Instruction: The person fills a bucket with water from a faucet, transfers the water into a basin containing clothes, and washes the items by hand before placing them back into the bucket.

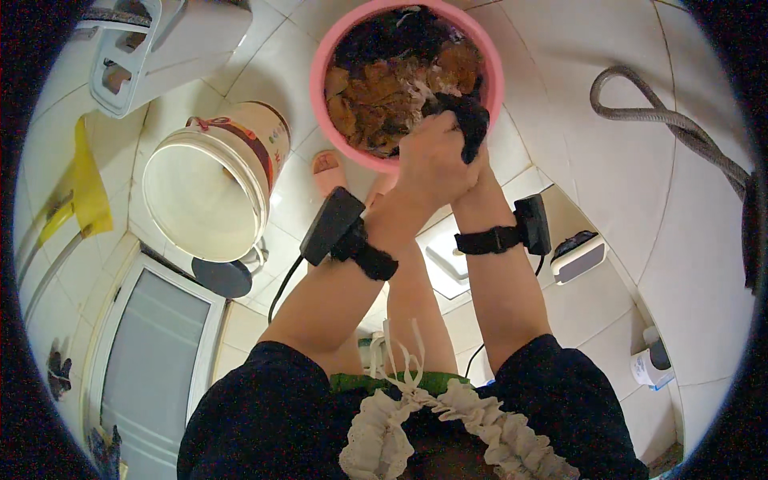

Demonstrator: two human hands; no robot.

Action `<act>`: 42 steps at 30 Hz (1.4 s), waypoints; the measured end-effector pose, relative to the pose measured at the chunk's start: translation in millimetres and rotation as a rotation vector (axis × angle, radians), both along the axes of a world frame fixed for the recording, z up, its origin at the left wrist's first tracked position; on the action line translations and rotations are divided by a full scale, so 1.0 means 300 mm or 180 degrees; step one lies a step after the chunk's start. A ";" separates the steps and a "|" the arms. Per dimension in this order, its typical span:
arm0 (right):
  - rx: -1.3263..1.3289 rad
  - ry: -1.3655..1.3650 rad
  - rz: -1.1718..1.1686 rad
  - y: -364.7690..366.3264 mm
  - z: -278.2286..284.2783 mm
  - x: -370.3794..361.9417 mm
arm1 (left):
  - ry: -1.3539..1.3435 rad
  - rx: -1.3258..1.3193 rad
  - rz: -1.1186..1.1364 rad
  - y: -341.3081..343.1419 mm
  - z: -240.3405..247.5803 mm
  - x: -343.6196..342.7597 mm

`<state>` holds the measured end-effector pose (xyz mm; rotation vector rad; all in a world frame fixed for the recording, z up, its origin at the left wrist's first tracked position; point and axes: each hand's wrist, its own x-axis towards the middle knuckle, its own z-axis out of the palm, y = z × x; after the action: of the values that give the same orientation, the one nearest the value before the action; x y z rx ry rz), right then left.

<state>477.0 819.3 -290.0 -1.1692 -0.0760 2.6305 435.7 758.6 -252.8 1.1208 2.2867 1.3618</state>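
Note:
My left hand [430, 156] and my right hand [478, 170] are pressed together over the near right rim of a pink basin [322, 120]. Both are closed round a bunched black cloth [470, 126], part of which sticks out past the fingers. Most of my right hand is hidden behind the left. Brown cloth [376, 100] lies wet in the basin, with darker cloth [392, 36] at its far side. A whitish patch of foam or splashing water shows in the middle.
Left of the basin, a white bucket [206, 192] lies tipped with its mouth toward me. A grey hose [680, 124] hangs on the right wall. A yellow cloth [92, 180] hangs at left, near a framed door [156, 344]. A white drain fixture [444, 256] is beneath my arms.

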 end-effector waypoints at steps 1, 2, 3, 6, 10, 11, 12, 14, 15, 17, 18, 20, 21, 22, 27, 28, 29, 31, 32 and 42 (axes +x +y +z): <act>0.0058 -0.0113 -0.0019 -0.007 -0.002 0.002 | 0.0023 -0.0003 -0.0023 0.006 -0.003 -0.009; 0.0134 -0.0297 -0.0023 -0.024 -0.002 0.007 | 0.0047 -0.0006 -0.0046 0.007 -0.004 -0.015; 0.0234 -0.0486 -0.0003 -0.035 -0.004 0.009 | -0.0046 -0.0125 -0.0049 0.002 -0.009 -0.017; 0.0627 -0.1084 0.0140 -0.064 0.005 0.030 | -0.0323 -0.0456 0.0061 -0.018 -0.018 -0.019; 0.1210 -0.1758 0.0370 -0.075 0.050 0.061 | -0.0868 -0.1307 0.0901 -0.024 -0.003 -0.063; 0.1293 -0.1909 0.0398 -0.068 0.070 0.064 | -0.1048 -0.1645 0.1203 -0.031 -0.001 -0.089; 0.1650 -0.2101 0.0516 -0.062 0.076 0.069 | -0.0964 -0.1446 0.0955 -0.052 -0.011 -0.124; 0.2396 -0.2514 0.0746 -0.026 0.071 0.108 | -0.0830 -0.1022 0.0440 -0.100 -0.070 -0.192; 0.2668 -0.2594 0.0705 -0.003 0.051 0.134 | -0.0685 -0.1343 -0.0305 -0.127 -0.095 -0.215; 0.4201 -0.3353 0.1638 0.016 -0.010 0.171 | -0.0358 -0.1436 -0.0433 -0.148 -0.135 -0.202; 0.4953 -0.3707 0.2151 0.014 -0.026 0.176 | -0.0207 -0.1493 -0.0497 -0.153 -0.149 -0.194; 0.4990 -0.3509 0.2491 -0.016 -0.079 0.168 | 0.0242 -0.1759 -0.0594 -0.138 -0.189 -0.173; 0.5223 -0.3470 0.2941 -0.039 -0.107 0.152 | 0.0453 -0.1910 -0.0635 -0.136 -0.213 -0.157; 0.5457 -0.3409 0.3386 -0.060 -0.128 0.131 | 0.0560 -0.2196 -0.0811 -0.128 -0.243 -0.145; 0.5360 -0.3460 0.4647 -0.117 -0.229 0.074 | 0.1008 -0.2795 -0.1210 -0.095 -0.446 -0.132; 0.5468 -0.3497 0.4612 -0.115 -0.264 0.076 | 0.1025 -0.2700 -0.1219 -0.095 -0.475 -0.129; 0.5475 -0.3503 0.4789 -0.109 -0.294 0.084 | 0.1029 -0.2780 -0.1284 -0.100 -0.499 -0.118; 0.5414 -0.3464 0.4819 -0.101 -0.334 0.082 | 0.1068 -0.2929 -0.1383 -0.085 -0.536 -0.116; 0.5383 -0.3442 0.4832 -0.100 -0.353 0.081 | 0.0942 -0.2907 -0.1330 -0.082 -0.552 -0.114; 0.5553 -0.2919 0.4825 -0.044 -0.445 0.129 | 0.0638 -0.2281 -0.1582 -0.109 -0.611 -0.154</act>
<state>515.7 806.1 -423.6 -1.2665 -3.2701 0.7694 389.4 725.7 -436.2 1.4379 2.1142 0.2192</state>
